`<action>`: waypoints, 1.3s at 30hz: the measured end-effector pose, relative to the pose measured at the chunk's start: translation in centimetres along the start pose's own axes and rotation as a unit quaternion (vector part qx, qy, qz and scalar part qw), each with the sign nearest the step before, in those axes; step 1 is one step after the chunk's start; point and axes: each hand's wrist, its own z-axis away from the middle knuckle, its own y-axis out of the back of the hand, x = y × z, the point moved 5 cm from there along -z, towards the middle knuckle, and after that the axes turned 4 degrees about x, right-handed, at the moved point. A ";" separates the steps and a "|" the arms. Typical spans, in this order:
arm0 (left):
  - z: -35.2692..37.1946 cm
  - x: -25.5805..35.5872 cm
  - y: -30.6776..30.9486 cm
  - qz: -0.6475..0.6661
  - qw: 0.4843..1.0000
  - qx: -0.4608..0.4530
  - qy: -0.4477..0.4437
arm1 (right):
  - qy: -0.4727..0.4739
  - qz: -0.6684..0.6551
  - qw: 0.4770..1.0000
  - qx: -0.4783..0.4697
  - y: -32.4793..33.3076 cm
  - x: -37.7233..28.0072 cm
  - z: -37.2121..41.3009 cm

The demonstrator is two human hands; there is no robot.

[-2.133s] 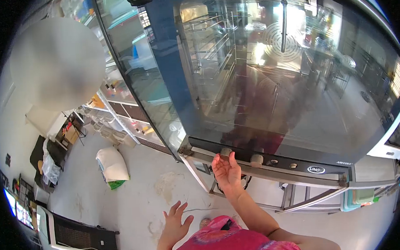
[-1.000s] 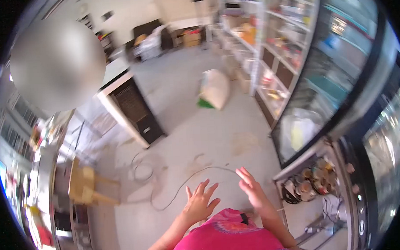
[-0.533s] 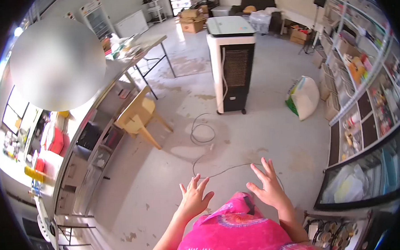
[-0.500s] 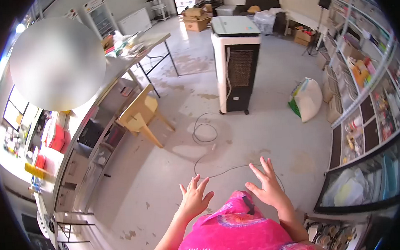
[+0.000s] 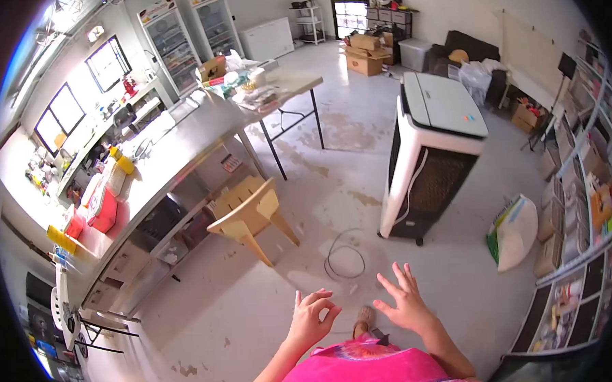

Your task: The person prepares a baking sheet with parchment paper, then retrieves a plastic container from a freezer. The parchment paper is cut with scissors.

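My left hand [image 5: 310, 325] is held out in front of my pink tie-dye clothing [image 5: 375, 367]. Its thumb and forefinger curve toward each other, the other fingers stretch out, and I see nothing in it. To its right my right hand [image 5: 408, 311] is raised with the fingers spread, also bare. Both hands are in the air above the floor. Beyond them a thin cable [image 5: 345, 277] lies looped on the floor. A white and black air cooler [image 5: 421, 165] on casters stands ahead to the right. My shoe [image 5: 365, 317] shows between the hands.
A beige plastic chair [image 5: 249, 210] stands by the long workbench [image 5: 194, 138] on the left. Behind it is a folding table [image 5: 294, 86] with bags and packets. Right of the cooler lie a white-green sack [image 5: 517, 236] and storage shelves [image 5: 575, 295]. Cardboard boxes [image 5: 365, 63] stand farther back.
The view has moved forward and turned left; the cooler appears nearer and farther right. My left thumb and forefinger have come closer together. The blurred patch at upper left is gone.
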 end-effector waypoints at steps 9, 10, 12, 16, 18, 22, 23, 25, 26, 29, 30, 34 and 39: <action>-16.0 -3.2 2.7 -0.033 0.995 0.086 0.030 | 0.127 0.000 0.991 -0.030 1.8 -1.5 -20.4; -17.5 -4.4 3.1 -0.033 0.995 0.088 0.030 | 0.149 -0.003 0.988 -0.040 1.3 -1.9 -22.5; -21.3 -7.4 4.3 -0.058 0.988 0.128 0.063 | 0.165 0.009 0.985 -0.040 0.7 -2.1 -27.2; -31.9 -13.1 6.9 -0.051 0.989 0.131 0.052 | 0.163 -0.005 0.986 -0.016 0.3 -1.6 -37.5; -38.9 -16.0 7.6 -0.019 0.993 0.090 0.077 | 0.120 0.000 0.992 0.026 1.4 -0.7 -43.2; -52.4 -15.4 9.2 -0.005 0.999 0.034 -0.027 | 0.019 0.020 0.996 0.089 4.5 0.2 -51.8; -55.5 -14.7 9.2 0.015 0.996 0.006 -0.083 | -0.001 0.021 0.995 0.093 4.9 0.6 -53.6; -60.3 -13.8 8.8 -0.004 0.992 -0.030 -0.120 | -0.026 0.027 0.995 0.096 5.1 1.7 -56.5; -62.5 -13.1 8.3 -0.031 0.984 -0.054 -0.167 | -0.039 0.030 0.993 0.110 5.5 2.3 -58.2; -67.9 -11.7 7.2 0.006 0.977 -0.104 -0.188 | -0.062 0.030 0.992 0.107 6.3 2.9 -62.3; -69.7 -11.8 6.6 0.006 0.977 -0.106 -0.188 | -0.075 0.027 0.992 0.094 6.5 3.2 -63.7; -76.4 -12.6 4.1 0.023 0.976 -0.117 -0.180 | -0.078 0.075 0.989 0.097 7.4 5.3 -70.9; -87.3 -13.1 2.1 0.053 0.977 -0.127 -0.161 | -0.039 0.016 0.997 0.070 9.5 11.0 -81.9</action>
